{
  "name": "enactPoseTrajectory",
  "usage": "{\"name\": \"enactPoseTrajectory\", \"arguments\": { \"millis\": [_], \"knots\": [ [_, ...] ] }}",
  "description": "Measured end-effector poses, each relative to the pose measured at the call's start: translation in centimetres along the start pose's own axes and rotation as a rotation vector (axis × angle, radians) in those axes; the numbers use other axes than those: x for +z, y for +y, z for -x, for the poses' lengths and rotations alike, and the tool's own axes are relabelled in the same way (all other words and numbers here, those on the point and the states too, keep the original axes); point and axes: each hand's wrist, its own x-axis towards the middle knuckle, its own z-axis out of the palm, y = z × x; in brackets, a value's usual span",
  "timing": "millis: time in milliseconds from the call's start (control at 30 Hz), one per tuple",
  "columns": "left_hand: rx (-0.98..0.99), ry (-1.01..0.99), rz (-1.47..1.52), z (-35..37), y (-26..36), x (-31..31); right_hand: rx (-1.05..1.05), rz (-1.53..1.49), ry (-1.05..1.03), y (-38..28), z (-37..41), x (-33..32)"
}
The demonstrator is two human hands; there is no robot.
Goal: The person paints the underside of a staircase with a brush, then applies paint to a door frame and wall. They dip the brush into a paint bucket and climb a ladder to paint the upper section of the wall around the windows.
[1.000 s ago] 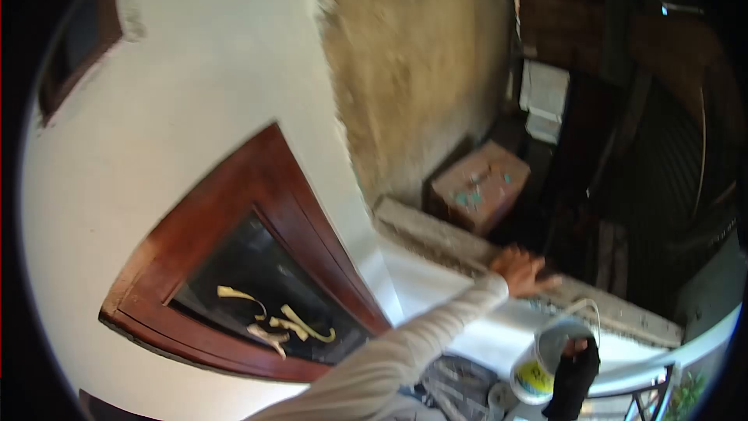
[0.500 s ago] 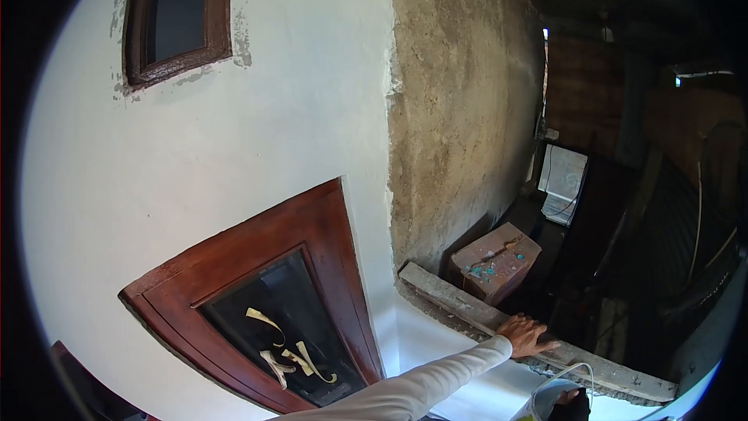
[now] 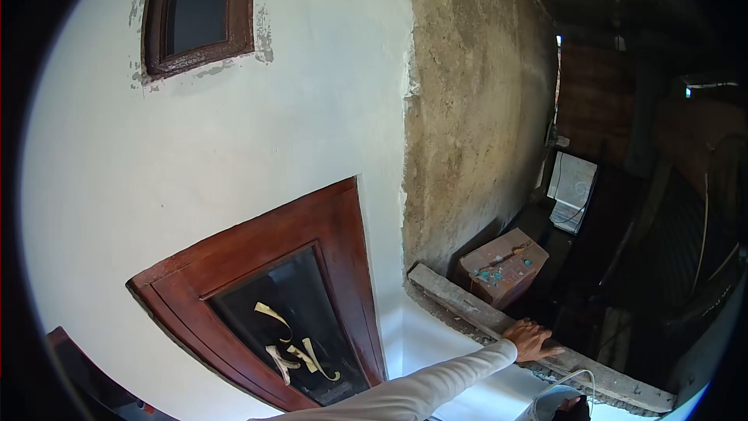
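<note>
Left hand [image 3: 527, 341]: fingers spread over ledge [image 3: 467, 306] — pinching nothing. Right hand [image 3: 575, 408]: at bucket [image 3: 548, 401], cut by lower edge; grip cannot be told. Bucket: near side of ledge, handle [image 3: 592, 380] raised. Beyond: box [image 3: 506, 259], debris on top. Hazards: bucket tipping, from slack hold or handle catching ledge; palm slipping, from crumbly edge.

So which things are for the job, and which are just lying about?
Probably in use:
bucket, by the right hand
ledge, under the left hand

Seemingly just lying about:
box with greenish bits on top
yellowish strips on the dark glass
</note>
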Motion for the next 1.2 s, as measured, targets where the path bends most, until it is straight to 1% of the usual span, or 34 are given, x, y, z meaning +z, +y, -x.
{"name": "enactPoseTrajectory", "arguments": {
  "millis": [67, 133, 200, 267, 300, 367, 400, 433, 467, 500, 533, 567, 633, 733, 833, 900, 967, 1033, 1067, 1100, 1167, 1200],
  "knots": [
    [-0.004, -0.077, 0.012, 0.1, 0.3, -0.3, 0.011, 0.013, 0.003, -0.1, 0.3, -0.2],
    [-0.009, -0.078, -0.007, 0.2, 0.7, -0.8, 0.022, 0.016, 0.016, -0.6, 0.0, -0.4],
    [-0.018, -0.090, -0.018, 0.7, 0.6, -1.0, 0.057, 0.036, -0.118, -1.2, -0.5, -1.6],
    [0.013, -0.004, -0.012, 0.7, 0.8, -1.5, 0.069, 0.059, -0.124, -2.0, -1.0, -1.8],
    [-0.010, -0.070, -0.010, 0.2, 0.8, -1.7, 0.093, 0.086, -0.124, -1.8, -0.8, -1.6],
    [-0.064, -0.095, 0.057, -0.1, 0.7, -2.8, 0.022, -0.075, 0.022, 2.6, -0.4, 2.7],
    [-0.115, -0.153, 0.024, -0.4, 1.4, -3.7, -0.020, -0.070, 0.135, 1.7, -0.1, 2.2],
    [-0.127, -0.165, 0.029, -0.5, 1.6, -4.1, -0.030, -0.119, 0.124, 1.2, -0.7, 1.3],
    [-0.121, -0.096, 0.009, -0.7, 1.2, -2.7, -0.029, -0.222, 0.135, 0.2, -1.2, 0.3],
    [-0.096, -0.066, -0.007, -0.8, 1.1, -2.0, -0.014, -0.141, 0.091, -0.2, -1.1, -0.5],
    [-0.066, -0.069, -0.038, -0.7, 1.1, -1.4, -0.030, -0.142, 0.113, -0.6, -1.0, -1.1],
    [-0.059, -0.022, -0.065, -0.4, 1.0, -0.7, 0.039, -0.147, 0.080, -0.1, -0.4, -1.1],
    [-0.029, 0.082, -0.115, -0.4, 0.1, 0.7, 0.072, -0.127, 0.097, -0.1, -0.7, -1.3],
    [0.000, 0.059, -0.089, -0.5, 0.0, 0.8, 0.124, -0.123, 0.088, 0.8, -0.6, -1.1],
    [-0.012, 0.033, -0.081, -0.8, 0.2, 0.4, 0.178, -0.168, 0.079, 0.9, -0.9, -0.9],
    [-0.020, 0.040, -0.083, -0.8, 0.3, 0.2, 0.268, -0.237, 0.068, 0.6, -0.9, -0.2],
    [-0.027, 0.005, -0.078, -0.8, 0.4, 0.0, 0.302, -0.221, 0.074, -0.1, -0.9, 0.4],
    [-0.051, -0.004, -0.105, -0.7, 0.5, 0.1, 0.390, -0.184, 0.010, -0.6, -1.0, 0.8],
    [-0.048, -0.004, -0.103, -0.6, 0.5, 0.0, 0.425, -0.219, -0.001, -0.8, -1.1, 0.8],
    [-0.049, -0.019, -0.091, -0.7, 0.5, -0.1, 0.425, -0.218, 0.000, -0.6, -1.1, 0.8],
    [-0.052, -0.032, -0.080, -0.7, 0.4, -0.2, 0.397, -0.400, 0.069, -0.2, -1.0, 0.7],
    [-0.052, -0.026, -0.088, -0.6, 0.4, -0.1, 0.398, -0.401, 0.068, -0.1, -0.9, 0.5]
  ]
}}
